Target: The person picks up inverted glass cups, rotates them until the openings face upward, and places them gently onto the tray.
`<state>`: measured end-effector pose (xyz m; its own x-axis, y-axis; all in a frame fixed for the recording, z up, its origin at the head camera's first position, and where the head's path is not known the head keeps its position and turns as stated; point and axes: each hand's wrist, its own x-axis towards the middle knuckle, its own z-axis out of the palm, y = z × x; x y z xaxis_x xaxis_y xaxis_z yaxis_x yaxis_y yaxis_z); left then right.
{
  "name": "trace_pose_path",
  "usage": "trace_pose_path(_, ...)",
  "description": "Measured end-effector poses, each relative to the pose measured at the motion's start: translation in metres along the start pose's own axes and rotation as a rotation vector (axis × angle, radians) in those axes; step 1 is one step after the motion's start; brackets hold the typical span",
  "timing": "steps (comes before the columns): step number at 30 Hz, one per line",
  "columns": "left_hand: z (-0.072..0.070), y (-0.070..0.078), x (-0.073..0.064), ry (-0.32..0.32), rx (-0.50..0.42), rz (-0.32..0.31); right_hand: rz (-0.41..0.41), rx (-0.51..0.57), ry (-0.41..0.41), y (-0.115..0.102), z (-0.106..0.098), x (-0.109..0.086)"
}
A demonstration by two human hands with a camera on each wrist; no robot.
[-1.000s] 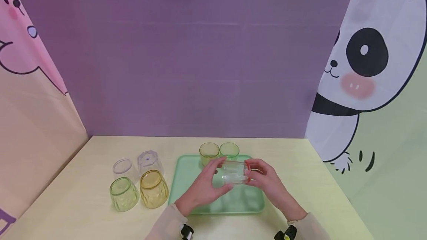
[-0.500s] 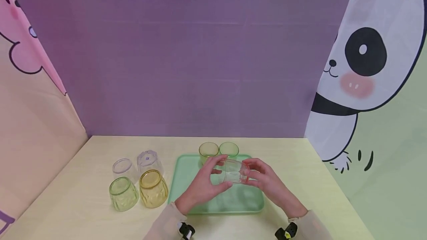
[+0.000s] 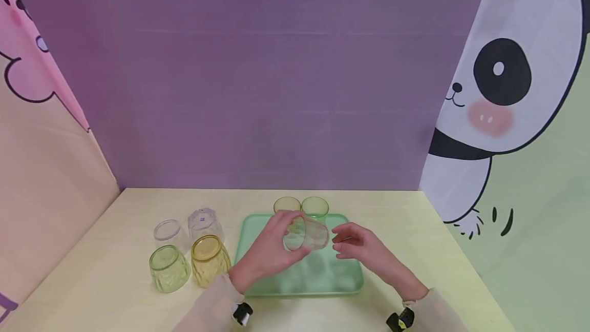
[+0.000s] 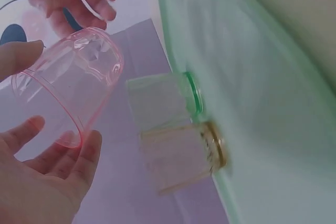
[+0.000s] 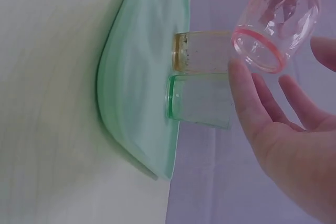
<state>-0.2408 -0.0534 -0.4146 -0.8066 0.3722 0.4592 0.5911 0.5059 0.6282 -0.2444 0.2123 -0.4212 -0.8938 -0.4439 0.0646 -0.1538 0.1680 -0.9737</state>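
My left hand (image 3: 272, 252) grips a clear pink glass (image 4: 79, 77) near its rim, fingers and thumb round it. The pink glass lies sideways in the air above the green tray (image 3: 322, 283), its base towards my right hand (image 3: 364, 250). That hand is relaxed, with its fingertips beside the base and nothing held. In the right wrist view one fingertip is very near the base; whether it touches is unclear. Upright at the tray's back stand an amber glass (image 5: 202, 53) and a green glass (image 5: 202, 100), side by side.
Left of the tray, several glasses stand upside down on the pale table (image 3: 92, 270): a green glass (image 3: 169, 270), an amber glass (image 3: 210, 263), a clear glass (image 3: 168, 232) and a faceted lilac glass (image 3: 204, 222). A purple wall (image 3: 276, 91) rises behind the table.
My right hand has let go of the pink glass's base and drawn slightly away. My left hand has moved a little left with the glass and turned it, its open end now facing more forward.
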Motion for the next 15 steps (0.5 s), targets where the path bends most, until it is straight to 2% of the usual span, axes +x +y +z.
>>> trace_pose_path(6,-0.012,0.003,0.0,0.014,0.132,0.006,-0.02,-0.198,0.0,0.0,0.001,-0.003)
trace_pose_path(10,-0.018,0.002,-0.001,0.014,0.2,0.035,-0.035,-0.316,-0.002,0.002,0.002,-0.004)
trace_pose_path(15,-0.027,0.003,0.0,0.0,0.261,0.046,-0.043,-0.385,0.002,0.003,0.004,-0.009)
